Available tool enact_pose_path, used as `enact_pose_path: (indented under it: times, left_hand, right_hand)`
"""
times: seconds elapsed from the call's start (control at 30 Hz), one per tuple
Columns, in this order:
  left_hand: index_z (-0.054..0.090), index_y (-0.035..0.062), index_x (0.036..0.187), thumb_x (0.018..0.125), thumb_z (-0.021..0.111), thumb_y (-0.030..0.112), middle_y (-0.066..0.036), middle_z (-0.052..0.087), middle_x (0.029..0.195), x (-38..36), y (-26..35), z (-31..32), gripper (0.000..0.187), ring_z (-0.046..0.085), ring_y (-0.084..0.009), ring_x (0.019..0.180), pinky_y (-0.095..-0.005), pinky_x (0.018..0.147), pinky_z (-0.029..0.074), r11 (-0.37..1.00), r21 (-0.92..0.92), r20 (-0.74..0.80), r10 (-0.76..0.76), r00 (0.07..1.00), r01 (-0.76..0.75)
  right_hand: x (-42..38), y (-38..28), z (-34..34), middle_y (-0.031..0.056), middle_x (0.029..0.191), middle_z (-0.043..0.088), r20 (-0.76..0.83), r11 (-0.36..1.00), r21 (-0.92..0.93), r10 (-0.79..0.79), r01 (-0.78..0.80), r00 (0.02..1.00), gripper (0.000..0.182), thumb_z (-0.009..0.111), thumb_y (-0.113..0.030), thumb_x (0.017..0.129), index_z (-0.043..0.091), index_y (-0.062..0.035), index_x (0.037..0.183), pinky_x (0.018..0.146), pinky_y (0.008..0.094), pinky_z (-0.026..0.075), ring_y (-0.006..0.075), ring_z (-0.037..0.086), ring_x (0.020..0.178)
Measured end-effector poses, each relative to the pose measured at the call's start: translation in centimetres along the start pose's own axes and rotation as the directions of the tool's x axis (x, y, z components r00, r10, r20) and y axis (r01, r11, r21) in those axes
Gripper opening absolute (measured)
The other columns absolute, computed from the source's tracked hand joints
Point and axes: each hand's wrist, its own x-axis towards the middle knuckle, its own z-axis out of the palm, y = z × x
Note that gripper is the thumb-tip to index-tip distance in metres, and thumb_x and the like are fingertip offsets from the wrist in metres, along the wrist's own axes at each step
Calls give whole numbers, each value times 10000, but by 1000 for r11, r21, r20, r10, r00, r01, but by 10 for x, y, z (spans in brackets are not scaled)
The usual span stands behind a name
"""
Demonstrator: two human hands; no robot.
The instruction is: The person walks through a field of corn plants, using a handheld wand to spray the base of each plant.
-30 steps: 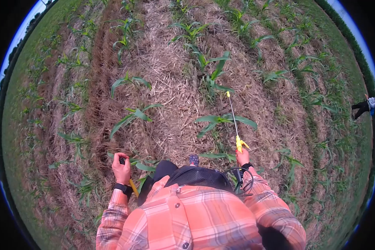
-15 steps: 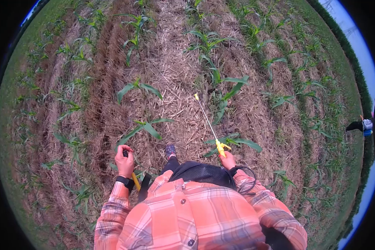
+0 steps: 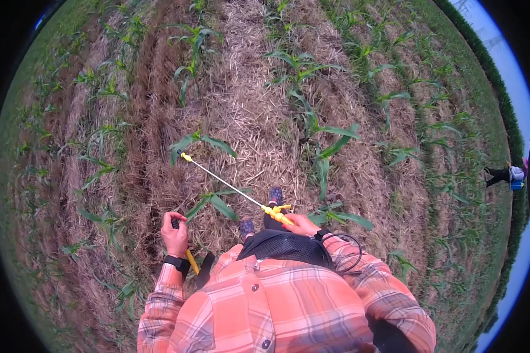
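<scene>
My right hand point(image 3: 303, 225) is closed around the yellow handle point(image 3: 275, 215) of a spray wand. Its thin pale tube point(image 3: 227, 184) slants up and left across the straw strip. The yellow nozzle point(image 3: 186, 157) ends beside the leaves of a young corn plant point(image 3: 203, 140) on the left. My left hand point(image 3: 175, 240) is wrapped round the black grip point(image 3: 175, 224) of a yellow lever point(image 3: 192, 262), which runs back beside my body. Another corn plant point(image 3: 211, 203) grows between the wand and my left hand. A black hose point(image 3: 356, 250) loops by my right wrist.
Rows of young corn point(image 3: 321, 129) run ahead on both sides of a straw-covered strip point(image 3: 247, 100). My patterned shoes point(image 3: 276, 195) stand on this strip. At the far right, another person point(image 3: 500, 175) carries something blue. A corn plant point(image 3: 338, 217) stands by my right hand.
The wand has swung left, from the strip's right side to the left corn row, with my right hand moving left too. A second shoe has come into view. My left hand still grips the lever.
</scene>
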Motion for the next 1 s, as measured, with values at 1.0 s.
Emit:
enact_pose_path:
  times: [1.0]
  left_hand:
    - [455, 33, 777, 707, 465, -25, -37, 543, 652, 234, 102, 123, 91, 509, -108, 570, -224, 554, 411, 999, 44, 39, -21, 999, 20]
  right_hand:
    - [111, 61, -270, 5, 523, 455, -644, 792, 581, 589, -188, 489, 103, 506, -143, 802, 458, -58, 768, 289, 232, 307, 80, 378, 341]
